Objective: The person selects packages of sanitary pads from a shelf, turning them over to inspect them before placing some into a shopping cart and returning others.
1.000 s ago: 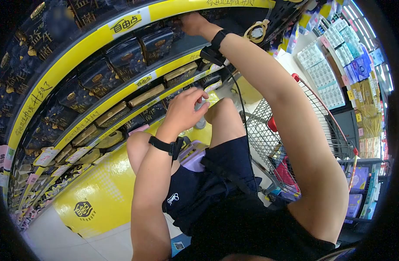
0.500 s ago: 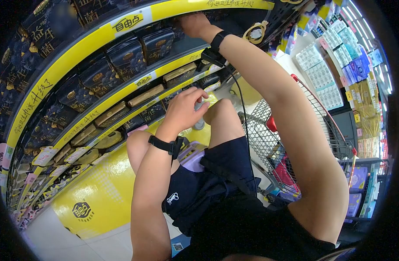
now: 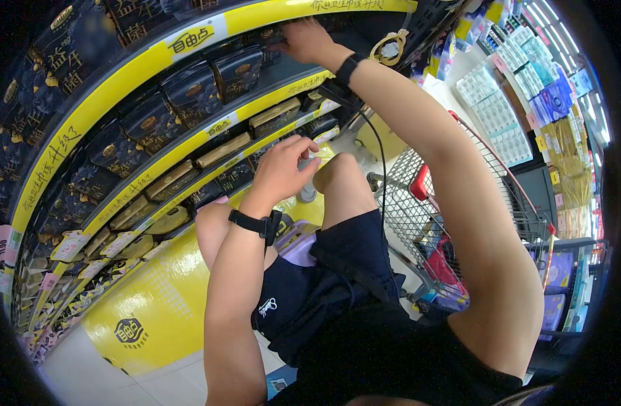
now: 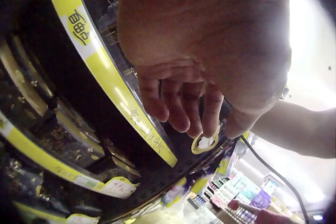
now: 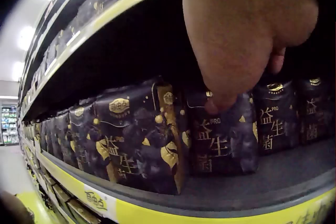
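My right hand (image 3: pixel 312 44) reaches into the upper shelf, over a dark blue-and-gold pack of sanitary pads (image 5: pixel 223 140). In the right wrist view, a fingertip (image 5: pixel 212 106) lies on the pack's upper front and the hand grips its top edge; the far side is hidden. The pack stands upright on the shelf, beside a similar pack (image 5: pixel 128 134) with a gold side. My left hand (image 3: pixel 283 169) hangs above the knees, fingers loosely curled and holding nothing, also seen in the left wrist view as a palm (image 4: pixel 205 35).
Yellow-edged shelves (image 3: pixel 155 61) of similar packs run along the left. A wire shopping cart (image 3: pixel 419 223) with goods inside stands at the right. A black cable (image 3: pixel 383 176) hangs from the right wrist. A yellow floor panel (image 3: pixel 155 318) lies below the shelves.
My right hand has shifted slightly and shows more of its back beneath the shelf edge than before. The left hand keeps its pose, with only a slight view shift.
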Tool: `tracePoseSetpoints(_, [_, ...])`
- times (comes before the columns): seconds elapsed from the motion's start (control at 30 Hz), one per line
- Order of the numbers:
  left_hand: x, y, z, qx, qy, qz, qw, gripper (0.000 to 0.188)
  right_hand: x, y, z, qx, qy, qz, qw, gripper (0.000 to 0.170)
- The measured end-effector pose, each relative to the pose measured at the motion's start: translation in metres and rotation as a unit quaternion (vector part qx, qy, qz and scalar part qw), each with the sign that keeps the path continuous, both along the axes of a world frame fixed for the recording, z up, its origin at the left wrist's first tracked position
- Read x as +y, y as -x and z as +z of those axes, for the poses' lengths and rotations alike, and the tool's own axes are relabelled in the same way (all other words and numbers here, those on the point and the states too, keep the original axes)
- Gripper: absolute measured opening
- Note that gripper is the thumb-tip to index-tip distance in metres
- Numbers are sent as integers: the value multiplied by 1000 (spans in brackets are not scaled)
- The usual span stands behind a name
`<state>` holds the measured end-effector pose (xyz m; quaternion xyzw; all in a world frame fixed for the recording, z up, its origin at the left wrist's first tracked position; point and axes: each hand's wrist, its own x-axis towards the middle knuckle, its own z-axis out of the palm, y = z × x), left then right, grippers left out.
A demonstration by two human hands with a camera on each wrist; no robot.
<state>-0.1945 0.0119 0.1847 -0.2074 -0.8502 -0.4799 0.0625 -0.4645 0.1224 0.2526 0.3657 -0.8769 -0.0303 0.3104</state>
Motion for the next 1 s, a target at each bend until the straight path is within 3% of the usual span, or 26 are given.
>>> tracePoseSetpoints(0.1, [-3, -2, 1, 3, 6, 3, 1000, 20, 34, -24, 0, 80, 45, 51, 994, 53])
tracePoseSetpoints(0.17, [-5, -3, 3, 1, -2, 11, 1000, 19, 58, -52, 15, -130, -4, 23, 991, 51])
tracePoseSetpoints(0.23, [-4, -5, 6, -9, -21, 7, 1000, 19, 77, -85, 29, -317, -19, -54, 947, 55])
tracePoseSetpoints(0.3, [-1, -8, 15, -26, -26, 12, 999, 16, 111, -108, 28, -375, -17, -46, 926, 57])
tracePoseSetpoints(0.33, [1, -8, 16, -15, -30, 8, 999, 16, 132, -117, 28, -404, 19, 19, 914, 60])
tracePoseSetpoints(0.37, [4, -6, 14, -19, -33, 3, 999, 17, 152, -123, 31, -438, 25, -41, 898, 60])
tracePoseSetpoints(0.43, [8, -6, 14, -14, -19, -13, 1000, 17, 193, -136, 43, -426, 96, -137, 889, 61])
tracePoseSetpoints(0.47, [9, -6, 11, -28, -19, -28, 999, 16, 227, -132, 39, -364, 99, -134, 916, 61])
tracePoseSetpoints(0.57, [12, -9, 10, -57, -10, -58, 997, 18, 325, -152, 33, -360, 244, -238, 868, 64])
tracePoseSetpoints(0.63, [10, -11, 16, -75, 17, -72, 994, 19, 394, -180, 9, -279, 283, -205, 895, 64])
tracePoseSetpoints(0.67, [9, -13, 20, -80, 28, -68, 994, 18, 437, -193, 6, -354, 216, -341, 844, 62])
tracePoseSetpoints(0.73, [6, -15, 27, -111, 35, -54, 992, 15, 497, -240, -15, -285, 106, -399, 865, 60])
tracePoseSetpoints(0.77, [5, -15, 30, -126, 41, -47, 990, 14, 550, -262, -39, -286, 53, -452, 843, 59])
tracePoseSetpoints(0.8, [4, -15, 32, -99, 43, -40, 993, 13, 567, -292, -43, -316, 36, -530, 786, 59])
tracePoseSetpoints(0.83, [4, -15, 34, -72, 46, -34, 996, 13, 597, -323, -59, -326, 7, -558, 763, 63])
tracePoseSetpoints(0.87, [5, -14, 34, -46, 49, -28, 997, 13, 637, -345, -80, -425, -33, -585, 690, 76])
tracePoseSetpoints(0.9, [7, -13, 32, -36, 37, -30, 998, 14, 647, -383, -96, -412, 4, -604, 683, 98])
tracePoseSetpoints(0.97, [12, -11, 25, -20, 13, -30, 999, 16, 655, -422, -109, -537, -78, -620, 566, 121])
tracePoseSetpoints(1.0, [13, -10, 23, -29, 30, -41, 998, 17, 642, -432, -108, -523, -114, -618, 575, 121])
